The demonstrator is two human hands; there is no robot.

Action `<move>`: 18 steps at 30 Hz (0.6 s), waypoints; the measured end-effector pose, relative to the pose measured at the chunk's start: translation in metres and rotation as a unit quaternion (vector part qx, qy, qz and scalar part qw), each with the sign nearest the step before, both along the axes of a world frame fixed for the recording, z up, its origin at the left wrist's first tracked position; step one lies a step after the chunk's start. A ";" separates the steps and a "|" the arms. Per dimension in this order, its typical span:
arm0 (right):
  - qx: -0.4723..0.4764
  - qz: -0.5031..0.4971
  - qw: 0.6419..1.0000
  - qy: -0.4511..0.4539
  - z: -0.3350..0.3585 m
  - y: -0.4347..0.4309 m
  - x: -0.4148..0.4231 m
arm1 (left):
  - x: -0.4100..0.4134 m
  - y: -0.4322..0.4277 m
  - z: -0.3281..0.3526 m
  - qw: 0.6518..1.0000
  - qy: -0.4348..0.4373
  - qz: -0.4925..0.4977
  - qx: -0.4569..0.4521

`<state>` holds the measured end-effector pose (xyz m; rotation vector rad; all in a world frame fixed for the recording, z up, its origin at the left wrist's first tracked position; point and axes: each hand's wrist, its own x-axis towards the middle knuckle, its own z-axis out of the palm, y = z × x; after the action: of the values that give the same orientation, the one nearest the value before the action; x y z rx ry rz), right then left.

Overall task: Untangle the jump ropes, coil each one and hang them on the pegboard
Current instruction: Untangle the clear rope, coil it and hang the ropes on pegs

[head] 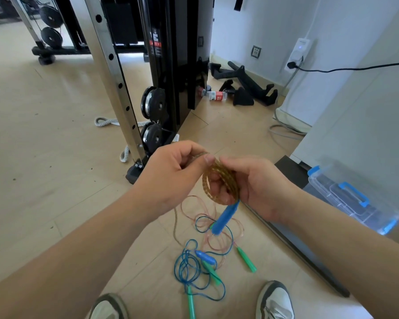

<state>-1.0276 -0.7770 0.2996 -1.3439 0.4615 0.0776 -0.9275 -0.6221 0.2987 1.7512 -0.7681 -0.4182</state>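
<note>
View from the person's head, looking down at both hands over a pale wooden floor. At the left, the chrome upright of a black cable machine slants down to the floor. A grey braided rope lies beside its base.

In the middle, the left hand pinches a strand of an amber jump rope between thumb and curled fingers, at the top of the coil. Just to its right, the right hand holds that coil, with its fingers curled through the loops. A blue handle hangs down from the bottom of the coil.

Below the hands, more jump ropes lie tangled on the floor. There is a thin pink rope and a blue rope in loose loops. Among them lie a second blue handle and several green handles. Two grey and white shoes show at the bottom edge, one on each side of the tangle.

Farther back, a plastic bottle lies on its side beside black bar attachments. At the right, a clear storage box with blue latches sits against a white wall.
</note>
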 end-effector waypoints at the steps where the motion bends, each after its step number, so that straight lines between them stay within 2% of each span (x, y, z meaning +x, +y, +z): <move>1: 0.020 0.008 1.000 0.002 0.000 0.001 -0.001 | 0.001 0.000 -0.002 1.000 -0.003 0.007 0.011; 4: 0.042 0.011 0.999 -0.019 -0.002 0.001 -0.001 | 0.004 0.001 -0.006 0.999 0.015 0.017 0.045; 8: 0.096 -0.008 0.995 -0.031 -0.001 0.004 0.000 | -0.010 0.000 -0.019 0.990 -0.085 0.030 0.108; 13: 0.123 -0.076 0.989 0.029 -0.001 0.010 0.001 | -0.032 -0.009 -0.019 0.979 -0.118 0.070 0.148; 16: 0.166 -0.155 0.974 0.009 0.001 0.009 0.003 | -0.035 -0.012 -0.018 0.952 -0.177 0.054 0.245; 18: 0.174 -0.202 0.964 -0.015 0.001 0.005 0.004 | -0.039 -0.012 -0.024 0.922 -0.215 -0.013 0.321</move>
<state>-1.0234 -0.7715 0.3002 -0.8862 0.6561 -0.1933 -0.9670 -0.6346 0.2744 2.5042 -1.0404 -0.3213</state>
